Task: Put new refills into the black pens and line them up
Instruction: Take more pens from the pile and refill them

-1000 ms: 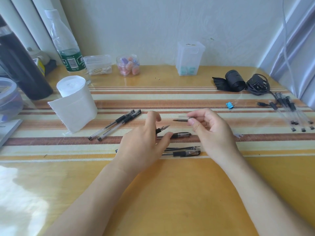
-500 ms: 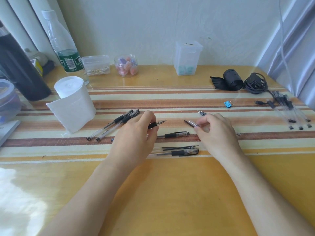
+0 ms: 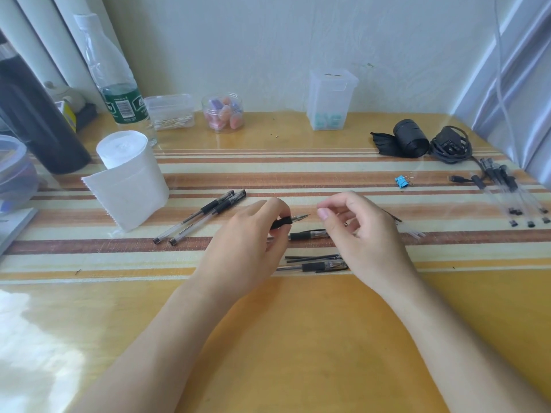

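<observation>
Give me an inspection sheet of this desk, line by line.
Surface: striped table, glossy cover.
Job's things: one pen in the left hand; two pens side by side at left; more pens between the hands; clear tubes far right.
Clutter: tissue roll, bottle, jar, clip.
Hands: left hand grips the pen; right hand curled, contents unclear.
Cables: coiled black cable far right.
Surroundings: wall behind, curtain at right.
</observation>
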